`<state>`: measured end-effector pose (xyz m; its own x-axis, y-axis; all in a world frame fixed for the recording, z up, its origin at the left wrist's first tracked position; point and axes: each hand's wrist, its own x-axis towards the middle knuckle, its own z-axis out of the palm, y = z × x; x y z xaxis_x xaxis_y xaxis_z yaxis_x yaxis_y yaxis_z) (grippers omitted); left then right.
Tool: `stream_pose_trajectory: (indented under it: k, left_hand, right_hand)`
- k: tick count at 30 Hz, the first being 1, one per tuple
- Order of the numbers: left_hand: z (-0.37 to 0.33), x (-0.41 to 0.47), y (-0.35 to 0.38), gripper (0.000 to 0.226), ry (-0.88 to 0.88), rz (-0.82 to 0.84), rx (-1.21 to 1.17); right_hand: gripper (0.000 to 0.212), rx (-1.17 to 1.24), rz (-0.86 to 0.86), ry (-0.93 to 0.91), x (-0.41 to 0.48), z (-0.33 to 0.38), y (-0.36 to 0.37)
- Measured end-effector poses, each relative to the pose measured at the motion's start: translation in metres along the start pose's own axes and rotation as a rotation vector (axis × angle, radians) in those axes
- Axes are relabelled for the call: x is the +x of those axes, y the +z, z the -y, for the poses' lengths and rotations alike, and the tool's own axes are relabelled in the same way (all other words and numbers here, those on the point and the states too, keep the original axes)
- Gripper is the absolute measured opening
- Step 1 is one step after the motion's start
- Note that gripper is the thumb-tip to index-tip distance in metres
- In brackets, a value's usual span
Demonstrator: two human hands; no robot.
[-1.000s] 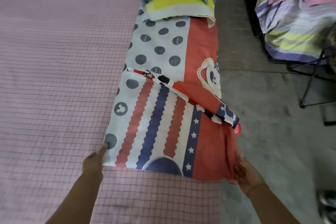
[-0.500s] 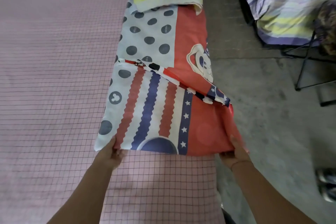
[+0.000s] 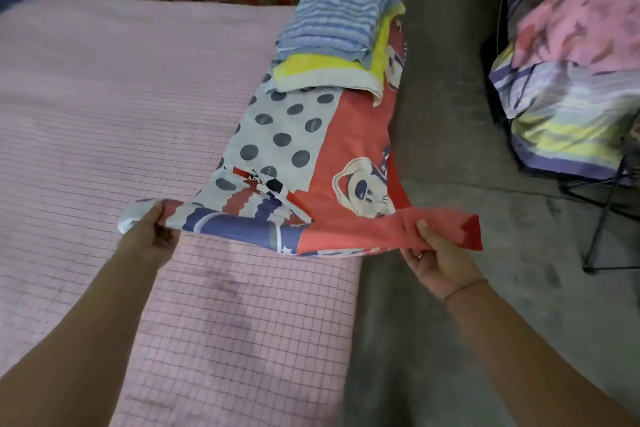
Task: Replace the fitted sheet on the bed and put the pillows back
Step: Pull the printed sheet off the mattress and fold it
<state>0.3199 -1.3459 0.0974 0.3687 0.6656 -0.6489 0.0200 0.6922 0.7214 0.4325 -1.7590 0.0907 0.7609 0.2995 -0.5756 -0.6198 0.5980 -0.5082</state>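
The left hand pinches 1 near corner of the folded printed sheet, thumb on top and fingers curled beneath; the right hand grips the other near corner likewise, so the 2 hands hold its short near edge raised off the mattress. From the fingers the sheet runs straight away along the mattress's right edge, long axis toward the mattress's far end, where a stack of folded cloths weighs it down. No elastic shows, so it may not be the fitted sheet. Both hands sit equally near at 1 end; any pull would likely drag against that stack
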Motion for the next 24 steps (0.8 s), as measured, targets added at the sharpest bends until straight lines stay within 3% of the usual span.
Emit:
stream_pose_trajectory:
  k: [4, 8, 15, 16, 19, 21, 24]
  left_hand:
    - [-0.016, -0.003, 0.041, 0.016, 0.049, 0.000, -0.038]
    - [-0.031, -0.001, 0.086, 0.022, 0.080, 0.031, -0.024]
    - [-0.041, 0.041, 0.167, 0.021, 0.052, 0.016, -0.031]
    - [-0.043, 0.052, 0.180, 0.022, 0.042, 0.013, -0.021]
    - [-0.049, 0.082, 0.222, 0.021, 0.020, 0.025, -0.013]
    - [-0.044, 0.098, 0.241, 0.022, 0.020, 0.077, -0.011]
    - [-0.031, 0.110, 0.256, 0.025, -0.054, 0.128, 0.017]
  right_hand:
    - [0.034, -0.062, 0.055, 0.025, 0.031, 0.044, 0.014]
    - [0.009, -0.040, 0.037, 0.020, 0.068, 0.070, 0.021]
    - [0.036, -0.074, -0.039, 0.024, 0.134, 0.114, 0.038]
    - [0.035, -0.081, -0.040, 0.021, 0.146, 0.120, 0.044]
    - [0.006, -0.144, -0.049, 0.038, 0.186, 0.137, 0.066]
    - [0.031, -0.194, -0.031, 0.096, 0.212, 0.142, 0.075]
    - [0.023, -0.231, -0.038, 0.142, 0.235, 0.139, 0.084]
